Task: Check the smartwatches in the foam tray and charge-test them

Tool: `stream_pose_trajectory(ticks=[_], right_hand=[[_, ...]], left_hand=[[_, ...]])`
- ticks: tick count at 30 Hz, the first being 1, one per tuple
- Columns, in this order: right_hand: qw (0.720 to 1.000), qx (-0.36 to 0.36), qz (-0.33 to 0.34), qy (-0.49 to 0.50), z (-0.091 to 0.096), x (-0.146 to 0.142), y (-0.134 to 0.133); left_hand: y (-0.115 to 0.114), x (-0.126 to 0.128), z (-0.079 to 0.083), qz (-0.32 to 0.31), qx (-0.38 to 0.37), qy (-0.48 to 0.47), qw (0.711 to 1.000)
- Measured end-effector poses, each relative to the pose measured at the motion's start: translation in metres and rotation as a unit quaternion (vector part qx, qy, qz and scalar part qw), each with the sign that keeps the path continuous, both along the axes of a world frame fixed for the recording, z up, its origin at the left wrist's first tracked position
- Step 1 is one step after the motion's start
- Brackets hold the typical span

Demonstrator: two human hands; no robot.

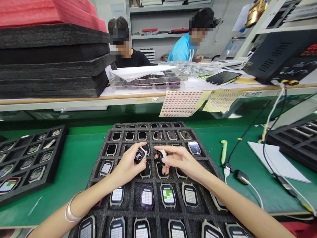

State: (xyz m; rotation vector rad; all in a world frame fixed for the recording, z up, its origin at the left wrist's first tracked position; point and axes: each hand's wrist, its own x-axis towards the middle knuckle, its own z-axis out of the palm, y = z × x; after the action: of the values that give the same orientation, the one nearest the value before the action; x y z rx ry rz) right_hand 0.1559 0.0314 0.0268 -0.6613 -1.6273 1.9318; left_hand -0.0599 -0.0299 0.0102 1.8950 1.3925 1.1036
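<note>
My left hand [130, 162] is closed around a smartwatch [139, 156] with a lit dark screen, held tilted above a black foam tray [156, 181]. Close by on the right, my right hand [177, 158] pinches a second smartwatch [161, 155] with a pale case, turned partly edge-on. The two watches are apart from each other. Beneath both hands, the tray's compartments hold several watch bodies without straps. In the nearer rows many screens show white grids, and one watch [168, 195] has green blocks. The farther ones are mostly dark. My hands hide some compartments.
Another foam tray of watches [32, 155] lies left, and one more [297, 138] right. Cables, a green pen-like object [224, 152] and white paper [274, 162] lie to the right. A shelf [138, 99] ahead bears stacked black foam [52, 62], a phone [223, 78] and a power supply [279, 56]. Two people sit beyond.
</note>
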Motion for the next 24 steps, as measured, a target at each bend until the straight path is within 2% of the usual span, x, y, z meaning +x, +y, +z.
stream_pose_trajectory(ticks=[11,24], right_hand=[[1.000,0.002,-0.008,0.001,0.0004,0.0004,-0.0023],[1.000,0.000,-0.004,-0.017,0.0016,-0.0008,-0.0023]], left_hand=[[0.0000,-0.0022,-0.0014,0.015,0.009,-0.022,1.000],[-0.0010,-0.0030,0.0000,-0.001,0.003,-0.022,1.000]])
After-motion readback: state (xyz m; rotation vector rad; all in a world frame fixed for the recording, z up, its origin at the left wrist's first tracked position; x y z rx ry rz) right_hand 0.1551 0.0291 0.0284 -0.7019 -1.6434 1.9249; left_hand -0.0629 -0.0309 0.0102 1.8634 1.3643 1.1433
